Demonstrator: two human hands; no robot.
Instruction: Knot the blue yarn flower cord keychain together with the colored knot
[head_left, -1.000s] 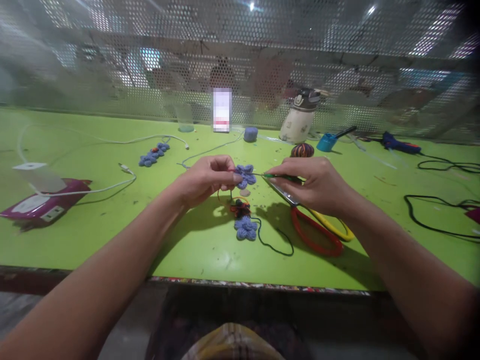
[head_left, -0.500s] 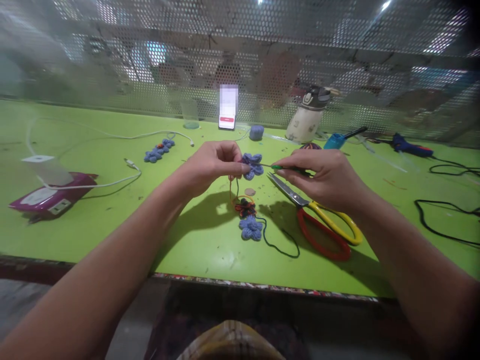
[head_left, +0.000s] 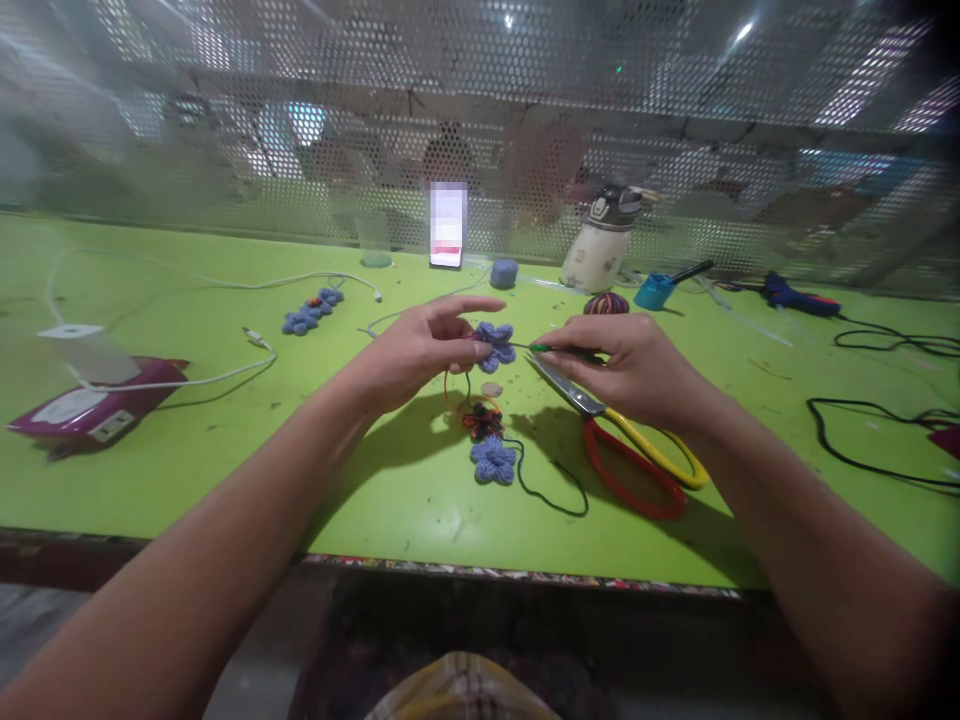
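Observation:
My left hand [head_left: 420,350] pinches a blue-purple crocheted flower [head_left: 495,346] at its left side, with the index finger stretched out above it. In my right hand [head_left: 622,360] is a green-handled crochet hook [head_left: 540,348], its thin metal shaft reaching the flower's right edge. Below, a dark and orange yarn flower [head_left: 482,421] and another blue-purple flower [head_left: 494,460] lie on the green table [head_left: 420,520]. A dark yarn tail [head_left: 536,492] curls to their right. Scissors [head_left: 634,470] with red and yellow handles lie partly beneath my right hand.
At the back stand a lit phone [head_left: 448,225], a yarn ball [head_left: 503,273], a bottle [head_left: 598,245] and a blue pot [head_left: 654,291]. A glue gun [head_left: 799,295] lies right. Left are a flower strip [head_left: 313,312] and a purple power strip [head_left: 97,405] with white cables.
My left index finger has lifted and straightened away from the flower. The whole view has shifted slightly, and the hook remains at the flower in my right hand.

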